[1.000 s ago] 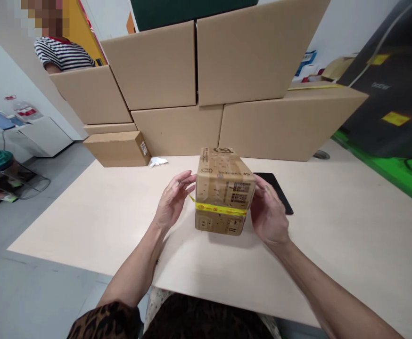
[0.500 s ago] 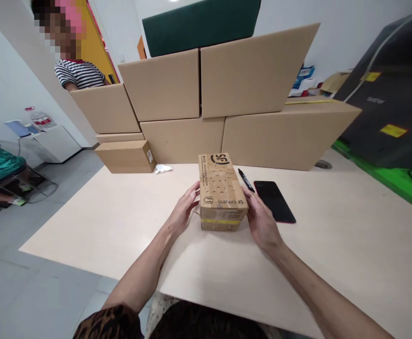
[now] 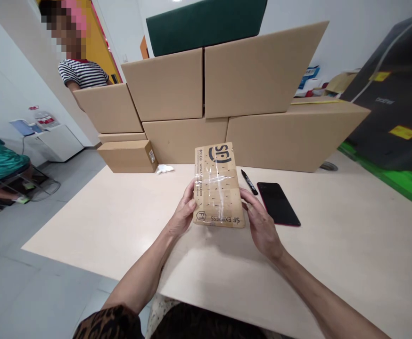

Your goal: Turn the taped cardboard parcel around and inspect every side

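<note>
A small brown cardboard box (image 3: 219, 186) printed "SF EXPRESS" and crossed with shiny clear tape is tilted, its top face turned toward me. My left hand (image 3: 184, 211) grips its left side, the thumb along the edge and the other fingers partly hidden behind it. Against the right side presses my right hand (image 3: 260, 221), fingers along the edge. A shadow lies on the table below the box's near end. Just right of the box are a black marker (image 3: 249, 182) and a dark phone (image 3: 278, 203) lying flat.
Large cardboard cartons (image 3: 170, 87) are stacked along the table's back, with a dark green box (image 3: 206, 26) on top. A smaller carton (image 3: 128, 157) and a crumpled white tissue (image 3: 165, 168) sit at the back left. A person in a striped shirt (image 3: 84, 73) stands behind the cartons.
Both hands have raised the box's near end and tipped it, so its top now faces me and its near side with the yellow strip is out of sight. The view has shifted slightly.
</note>
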{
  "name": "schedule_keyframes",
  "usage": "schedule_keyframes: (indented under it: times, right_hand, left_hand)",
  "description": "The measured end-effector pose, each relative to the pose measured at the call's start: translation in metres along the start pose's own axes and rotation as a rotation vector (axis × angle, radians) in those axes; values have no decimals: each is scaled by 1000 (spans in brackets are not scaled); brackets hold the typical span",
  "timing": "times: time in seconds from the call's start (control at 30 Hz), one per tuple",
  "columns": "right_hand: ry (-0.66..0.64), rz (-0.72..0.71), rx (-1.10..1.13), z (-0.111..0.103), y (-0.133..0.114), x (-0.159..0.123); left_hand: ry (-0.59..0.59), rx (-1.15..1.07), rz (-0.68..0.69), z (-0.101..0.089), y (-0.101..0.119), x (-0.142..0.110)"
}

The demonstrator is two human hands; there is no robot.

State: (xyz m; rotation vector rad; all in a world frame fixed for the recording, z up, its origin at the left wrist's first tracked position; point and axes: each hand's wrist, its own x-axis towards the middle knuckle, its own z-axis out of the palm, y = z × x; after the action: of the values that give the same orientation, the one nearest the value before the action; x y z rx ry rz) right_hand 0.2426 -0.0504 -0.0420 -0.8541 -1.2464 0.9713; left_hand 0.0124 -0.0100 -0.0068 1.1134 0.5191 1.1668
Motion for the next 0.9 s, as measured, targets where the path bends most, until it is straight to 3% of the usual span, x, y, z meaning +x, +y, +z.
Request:
schedule_keyframes:
  times: [0.1,0.23,0.47,0.73,0.9]
  right_hand:
    - [30,-17,-10,-1,1,0]
    - [94,-31,84,2,-1,2]
    - [236,-5,231,6,2,10]
    - [172,113,143,5,2,7]
    - [200,124,142,6,4,8]
  left_hand:
    - [-49,-17,-19,2,4,-1]
    - [-82,20,97,-1,2,1]
    - [79,68,43,-3,1,4]
    - [16,143,10,6,-1,5]
    - [73,134,-21,5,-8,5]
